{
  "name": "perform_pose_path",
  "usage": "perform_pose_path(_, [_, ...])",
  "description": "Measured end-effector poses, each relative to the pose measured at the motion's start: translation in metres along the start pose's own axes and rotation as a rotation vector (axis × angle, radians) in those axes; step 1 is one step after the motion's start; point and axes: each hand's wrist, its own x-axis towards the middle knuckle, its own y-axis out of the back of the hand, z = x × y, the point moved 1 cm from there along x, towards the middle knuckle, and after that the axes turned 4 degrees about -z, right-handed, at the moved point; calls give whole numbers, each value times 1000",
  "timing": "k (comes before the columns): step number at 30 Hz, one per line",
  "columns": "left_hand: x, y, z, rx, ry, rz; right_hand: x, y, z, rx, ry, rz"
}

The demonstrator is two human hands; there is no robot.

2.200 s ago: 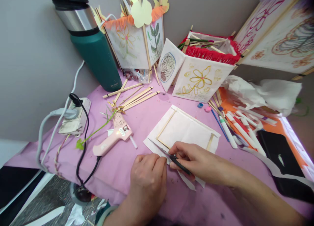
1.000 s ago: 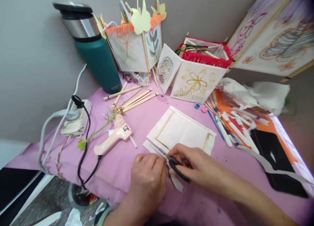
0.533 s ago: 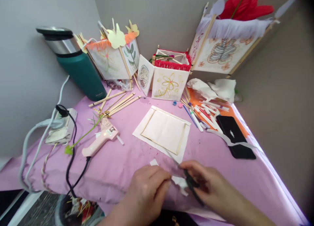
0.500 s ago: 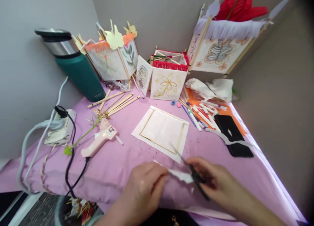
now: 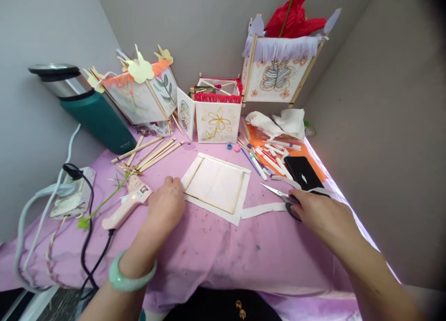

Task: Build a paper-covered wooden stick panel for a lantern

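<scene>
In the head view my right hand [image 5: 315, 209] grips a pair of scissors [image 5: 278, 191] by the dark handles, blades slightly apart and pointing left. Beneath the handles lies a white paper strip [image 5: 261, 211], flat on the cloth. My left hand [image 5: 166, 202] is curled with fingers pointing down, between the pink glue gun [image 5: 128, 205] and the left corner of a white paper sheet [image 5: 218, 181]. What its fingertips hold, if anything, is hidden. Thin wooden sticks form a frame on that sheet, and one paper edge is folded over at the back.
Behind stand paper lanterns with drawings [image 5: 219, 121] and a teal bottle [image 5: 101, 121]. Loose wooden sticks [image 5: 160, 153] lie at left, near a power strip [image 5: 73, 191] with cables. Markers [image 5: 275, 158], a black phone [image 5: 304, 172] and crumpled tissue [image 5: 289, 123] are at right.
My hands have moved apart: the left to the glue gun, the right with the scissors toward the phone. A white strip now lies on the table. The camera view has shifted.
</scene>
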Motion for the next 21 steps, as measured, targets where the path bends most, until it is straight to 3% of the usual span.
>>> perform_pose_path(5, [7,-3,-4,4,32,-11,-4,8,-13,-1,-12,122])
perform_pose_path(8, [10,-5,-7,25,61,-33,-7,8,-43,171,177,182])
perform_pose_path(11, [11,-5,-10,36,92,-53,-8,6,-74,299,340,126])
perform_pose_path(13, [11,-3,-11,23,101,-49,-9,6,-82,317,391,92])
perform_pose_path(17, [11,5,-14,-33,93,-20,-6,7,-54,410,552,-29])
perform_pose_path(21, [3,13,-12,-72,82,65,6,-2,3,275,66,285])
